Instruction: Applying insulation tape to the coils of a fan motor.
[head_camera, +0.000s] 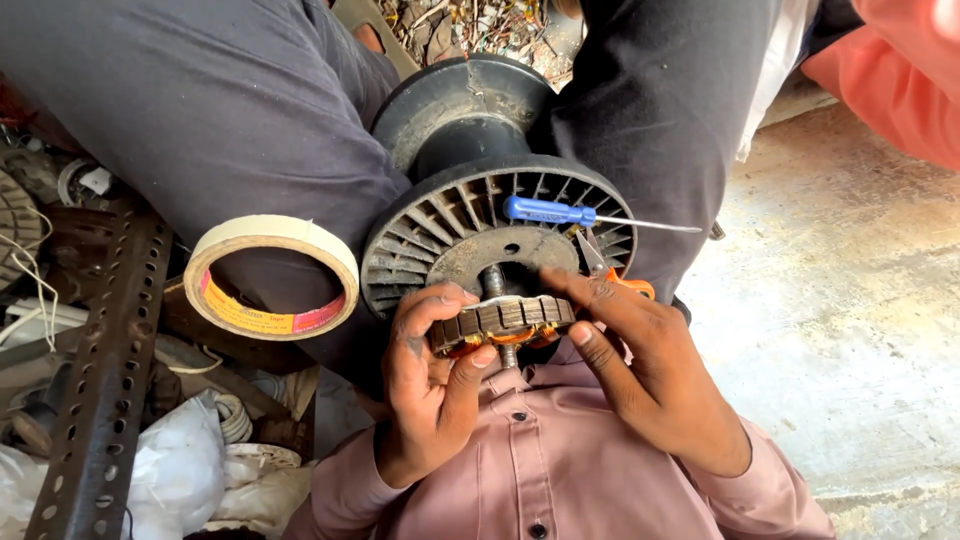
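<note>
Bright, even daylight, strongest on the concrete floor at right, nearly washed out there. Soft shadows under the black spool and between the trouser legs. Sharp focus at centre; slight blur and stretching toward the corners, upper right especially.

One tape roll, one screwdriver, one spool.
</note>
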